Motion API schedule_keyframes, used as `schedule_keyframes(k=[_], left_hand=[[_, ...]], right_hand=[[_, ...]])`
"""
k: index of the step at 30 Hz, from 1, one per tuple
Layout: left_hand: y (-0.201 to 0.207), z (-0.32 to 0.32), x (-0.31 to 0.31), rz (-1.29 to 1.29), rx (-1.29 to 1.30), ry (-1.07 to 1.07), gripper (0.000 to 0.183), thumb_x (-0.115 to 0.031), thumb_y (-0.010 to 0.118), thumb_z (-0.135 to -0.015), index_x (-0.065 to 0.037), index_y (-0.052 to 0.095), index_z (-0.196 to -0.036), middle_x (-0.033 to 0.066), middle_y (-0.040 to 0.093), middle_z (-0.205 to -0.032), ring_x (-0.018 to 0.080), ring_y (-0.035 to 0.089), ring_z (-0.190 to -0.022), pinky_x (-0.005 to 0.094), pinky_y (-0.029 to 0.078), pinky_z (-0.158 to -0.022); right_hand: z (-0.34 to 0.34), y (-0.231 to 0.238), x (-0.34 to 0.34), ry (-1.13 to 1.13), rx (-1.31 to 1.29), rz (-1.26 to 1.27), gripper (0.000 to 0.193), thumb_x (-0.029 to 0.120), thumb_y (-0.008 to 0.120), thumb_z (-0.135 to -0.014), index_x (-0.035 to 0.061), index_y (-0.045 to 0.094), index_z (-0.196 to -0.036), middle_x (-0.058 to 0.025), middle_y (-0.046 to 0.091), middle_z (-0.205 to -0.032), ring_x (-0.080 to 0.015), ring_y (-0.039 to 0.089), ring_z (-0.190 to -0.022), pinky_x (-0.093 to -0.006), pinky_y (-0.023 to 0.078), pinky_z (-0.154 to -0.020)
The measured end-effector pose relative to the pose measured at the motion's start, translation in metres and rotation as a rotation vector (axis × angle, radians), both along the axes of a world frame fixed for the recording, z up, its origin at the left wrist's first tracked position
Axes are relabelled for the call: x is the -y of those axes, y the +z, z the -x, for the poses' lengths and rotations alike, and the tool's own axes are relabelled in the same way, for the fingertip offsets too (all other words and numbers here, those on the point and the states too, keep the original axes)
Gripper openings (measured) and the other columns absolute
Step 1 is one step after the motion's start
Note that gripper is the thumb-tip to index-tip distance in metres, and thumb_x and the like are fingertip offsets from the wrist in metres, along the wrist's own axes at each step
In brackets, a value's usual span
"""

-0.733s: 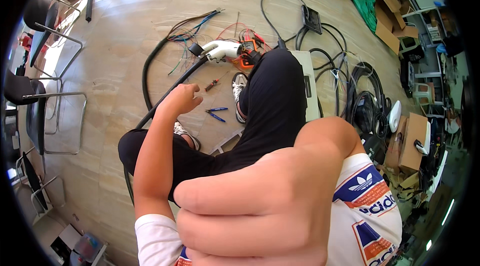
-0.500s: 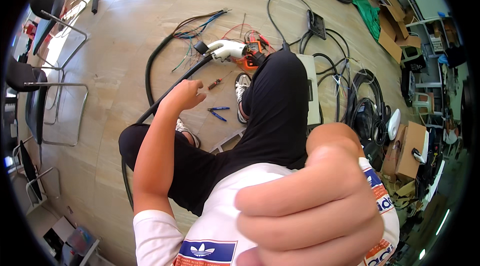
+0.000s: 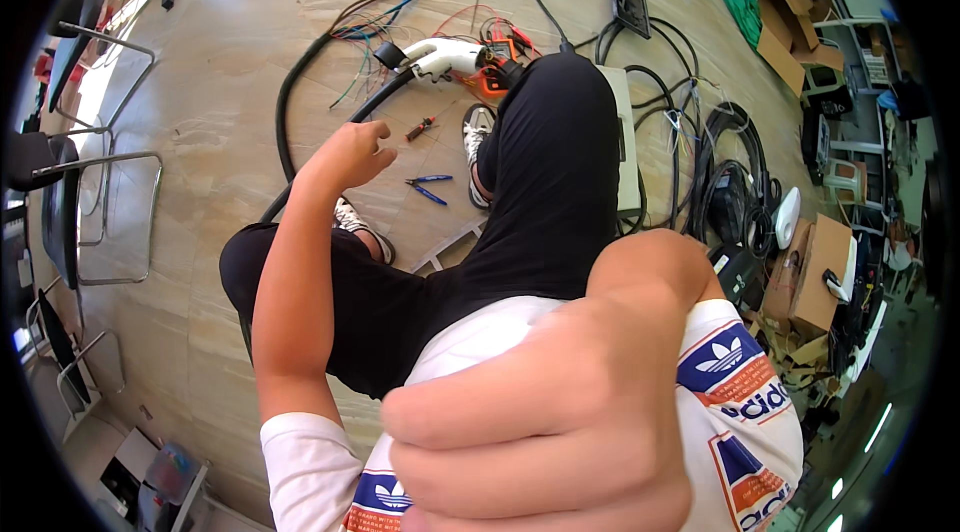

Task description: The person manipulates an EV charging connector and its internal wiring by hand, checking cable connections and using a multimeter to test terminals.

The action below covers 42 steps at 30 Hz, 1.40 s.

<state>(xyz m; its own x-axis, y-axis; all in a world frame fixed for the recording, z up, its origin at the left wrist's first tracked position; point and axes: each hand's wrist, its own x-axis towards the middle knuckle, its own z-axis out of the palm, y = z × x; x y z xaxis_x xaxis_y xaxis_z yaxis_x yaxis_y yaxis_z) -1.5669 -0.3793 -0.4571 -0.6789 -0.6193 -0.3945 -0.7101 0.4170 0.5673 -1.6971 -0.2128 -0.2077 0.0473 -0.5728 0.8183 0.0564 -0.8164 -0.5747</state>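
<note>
My right hand is raised close in front of my chest with its fingers curled into a fist. Whatever it may hold is hidden. Over the thick black cable hovers my left hand, its fingers loosely bent and apart, nothing visible in them; whether it touches the cable I cannot tell. That cable runs to a white charging plug with a black cap, lying on the floor beside an orange multimeter. A small screwdriver and blue-handled pliers lie between my feet.
Stripped cable wires spread out at the far left. Right of my knee are a pale box, a black device and coiled black cables. Cardboard boxes and shelves line the right; chairs stand left.
My right fist has moved left and slightly lower. The view has tilted, so the floor things sit higher in the picture. My left hand stays by the cable.
</note>
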Motion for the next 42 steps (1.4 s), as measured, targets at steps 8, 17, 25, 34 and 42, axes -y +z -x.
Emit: schedule_keyframes(k=[8,17,25,34,42], left_hand=[[0.000,-0.009,-0.005,0.017,0.021,-0.035,0.039,-0.026,0.068,-0.089,0.000,0.066,-0.117,0.0227,0.072,-0.101,0.0386,0.068,-0.099,0.0445,0.053,-0.089],[0.002,-0.004,-0.005,0.023,0.030,-0.048,0.037,-0.024,0.067,-0.089,0.001,0.065,-0.117,0.0216,0.073,-0.099,0.0375,0.070,-0.095,0.0429,0.054,-0.086],[0.000,-0.009,-0.013,-0.014,0.070,-0.032,0.039,-0.026,0.069,-0.088,0.000,0.066,-0.117,0.0240,0.071,-0.105,0.0398,0.067,-0.102,0.0458,0.053,-0.090],[0.009,-0.019,-0.018,-0.056,0.059,-0.018,0.037,-0.016,0.073,-0.084,0.002,0.065,-0.116,0.0216,0.072,-0.099,0.0392,0.068,-0.096,0.0444,0.054,-0.084],[0.008,-0.015,-0.021,-0.084,0.088,-0.039,0.037,-0.011,0.071,-0.081,0.001,0.064,-0.115,0.0223,0.070,-0.095,0.0407,0.067,-0.094,0.0476,0.053,-0.083]], right_hand=[[0.006,-0.016,0.001,0.011,-0.082,0.121,0.020,-0.002,0.068,-0.068,-0.0008,0.050,-0.060,-0.0072,0.045,-0.059,-0.0205,0.048,-0.050,-0.0321,0.044,-0.045],[0.006,-0.035,0.019,0.005,-0.209,0.370,0.007,-0.001,0.069,-0.066,-0.0037,0.064,-0.070,-0.0079,0.052,-0.063,-0.0209,0.058,-0.058,-0.0360,0.056,-0.055],[0.013,-0.062,0.024,0.195,-1.246,-0.171,0.028,0.015,0.067,-0.073,-0.0001,0.067,-0.097,-0.0036,0.057,-0.072,-0.0199,0.058,-0.071,-0.0306,0.045,-0.067],[0.014,-0.194,0.073,0.309,-1.655,-0.328,0.019,0.016,0.065,-0.083,0.0078,0.071,-0.100,-0.0057,0.070,-0.083,-0.0235,0.068,-0.082,-0.0354,0.048,-0.068],[0.018,-0.262,0.093,0.525,-1.864,-0.577,0.017,0.019,0.071,-0.081,0.0119,0.075,-0.096,-0.0042,0.074,-0.098,-0.0250,0.071,-0.095,-0.0420,0.052,-0.079]])
